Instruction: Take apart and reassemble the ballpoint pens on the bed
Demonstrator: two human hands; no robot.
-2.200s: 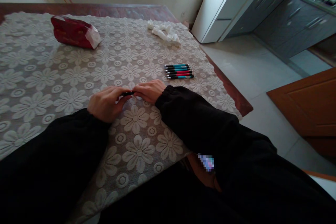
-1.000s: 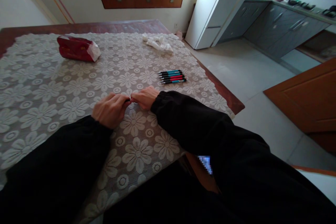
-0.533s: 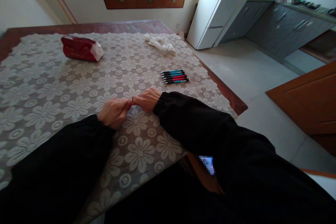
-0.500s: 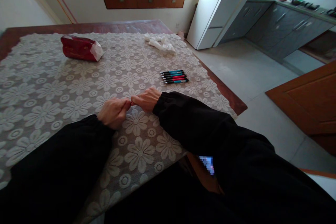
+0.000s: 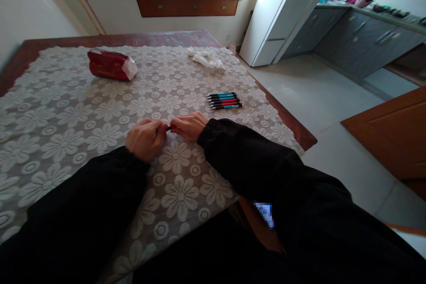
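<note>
My left hand and my right hand meet fingertip to fingertip low over the lace tablecloth. Both pinch the same small pen; only a short dark and red bit shows between the fingers. Black sleeves cover both arms. A neat row of several pens with black, blue and red barrels lies on the cloth just beyond and to the right of my right hand.
A red tissue pack lies at the far left of the table and crumpled white tissues at the far right. The table's right edge drops to a tiled floor. A white fridge and grey cabinets stand beyond.
My hands have stayed together on the pen and closed in so less of it shows. The view has tilted up a little, showing more of the window shelf.
</note>
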